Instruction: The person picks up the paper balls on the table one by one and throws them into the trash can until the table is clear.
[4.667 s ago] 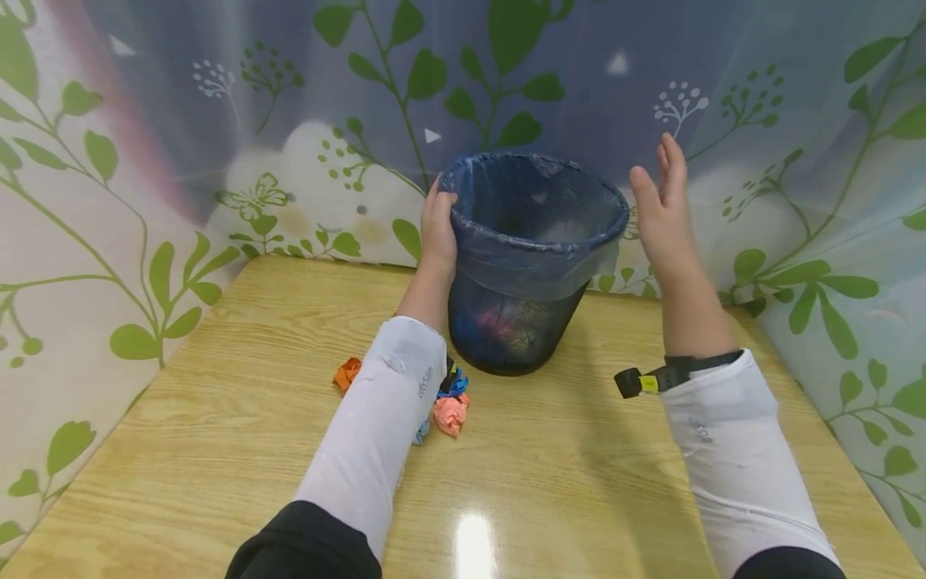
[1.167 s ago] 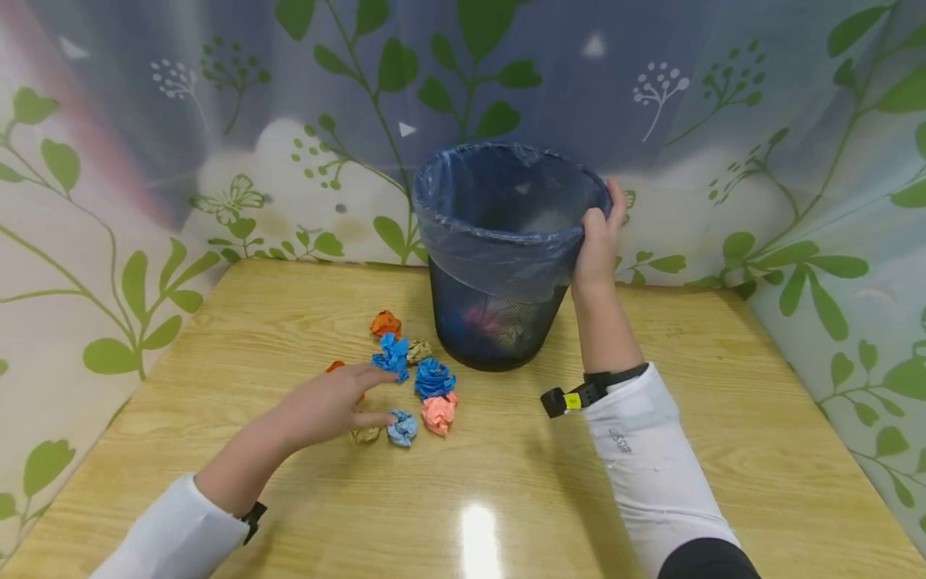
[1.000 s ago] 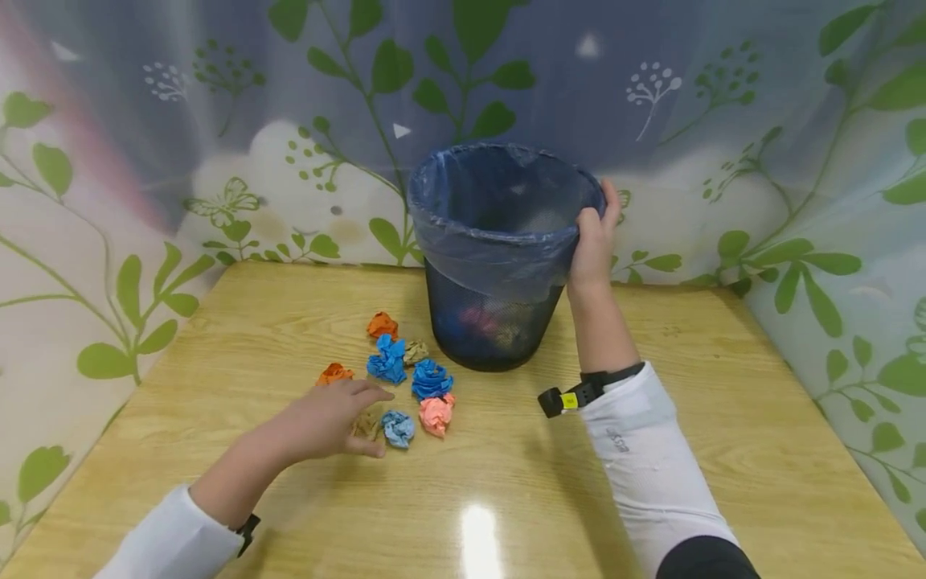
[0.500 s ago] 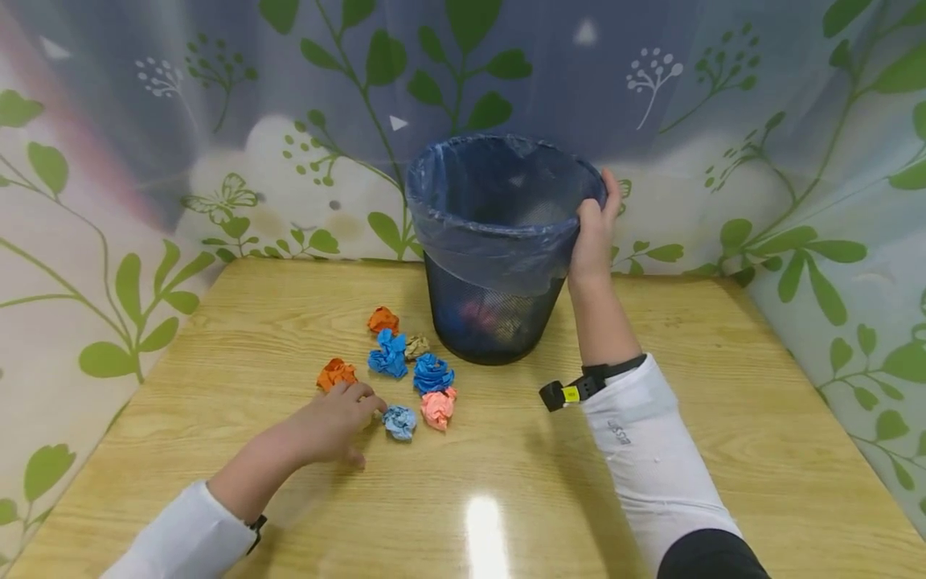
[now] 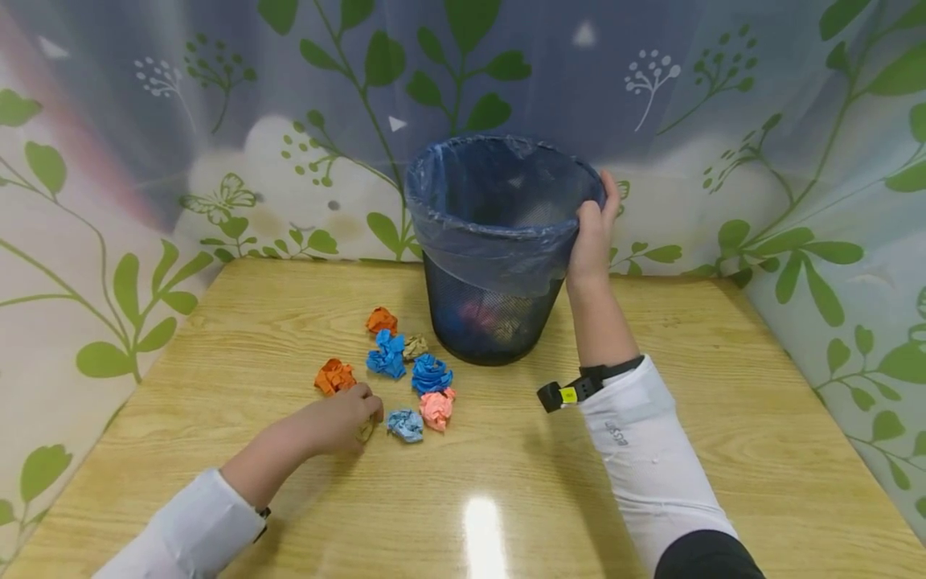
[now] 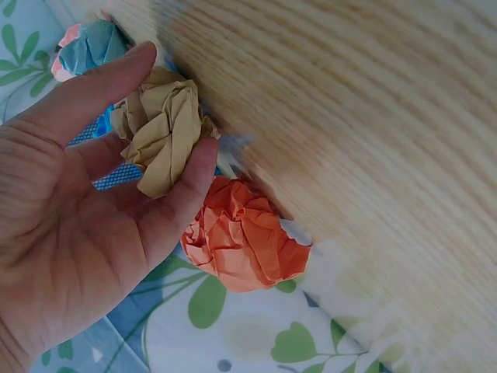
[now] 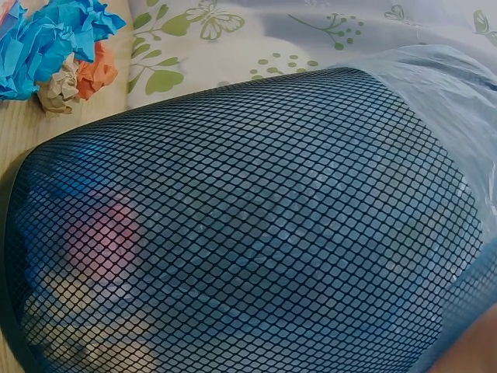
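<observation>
My left hand [image 5: 338, 420] is low over the table, its fingers and thumb curled round a tan crumpled paper ball [image 6: 167, 132]. In the head view most of that ball is hidden behind the fingers. My right hand [image 5: 592, 245] grips the right rim of a black mesh wastebasket [image 5: 499, 326], thumb toward the front. A blue translucent bin liner [image 5: 492, 261] is folded over the basket's rim. Through the mesh, blurred pink, blue and tan shapes show at the bottom. An orange paper ball [image 6: 247, 241] lies right beside the left fingers, and a light-blue one [image 5: 405, 425] sits just right of them.
More crumpled paper balls lie left of the basket: a pink one [image 5: 437, 408], a dark-blue one [image 5: 432, 375], a bright-blue one [image 5: 387, 355], another tan one [image 5: 415, 346] and another orange one [image 5: 382, 320]. A leaf-patterned curtain [image 5: 304, 145] surrounds the wooden table [image 5: 564, 482].
My left hand left the basket's rim, reached down and closed its fingers round the tan paper ball. The light-blue ball shifted slightly. My right hand came onto the basket's right rim and stays there.
</observation>
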The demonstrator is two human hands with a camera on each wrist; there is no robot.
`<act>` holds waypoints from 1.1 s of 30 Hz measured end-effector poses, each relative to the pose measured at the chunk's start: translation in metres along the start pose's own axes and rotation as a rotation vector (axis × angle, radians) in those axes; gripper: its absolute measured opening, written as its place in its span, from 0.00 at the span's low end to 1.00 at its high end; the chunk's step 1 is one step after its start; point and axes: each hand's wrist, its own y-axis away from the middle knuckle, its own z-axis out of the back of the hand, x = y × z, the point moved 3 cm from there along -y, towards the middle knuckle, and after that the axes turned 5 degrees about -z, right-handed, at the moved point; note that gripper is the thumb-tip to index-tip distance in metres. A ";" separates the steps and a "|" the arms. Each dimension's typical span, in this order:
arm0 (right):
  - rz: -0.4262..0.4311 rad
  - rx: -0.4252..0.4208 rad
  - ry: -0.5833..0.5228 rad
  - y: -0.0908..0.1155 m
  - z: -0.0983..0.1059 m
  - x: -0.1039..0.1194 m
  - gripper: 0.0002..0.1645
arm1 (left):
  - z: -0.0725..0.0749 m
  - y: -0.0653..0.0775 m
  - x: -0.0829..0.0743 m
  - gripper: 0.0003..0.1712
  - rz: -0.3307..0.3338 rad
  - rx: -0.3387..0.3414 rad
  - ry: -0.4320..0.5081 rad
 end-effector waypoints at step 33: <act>0.013 0.011 -0.035 0.002 0.000 0.000 0.38 | 0.004 -0.009 0.002 0.12 -0.041 0.029 -0.011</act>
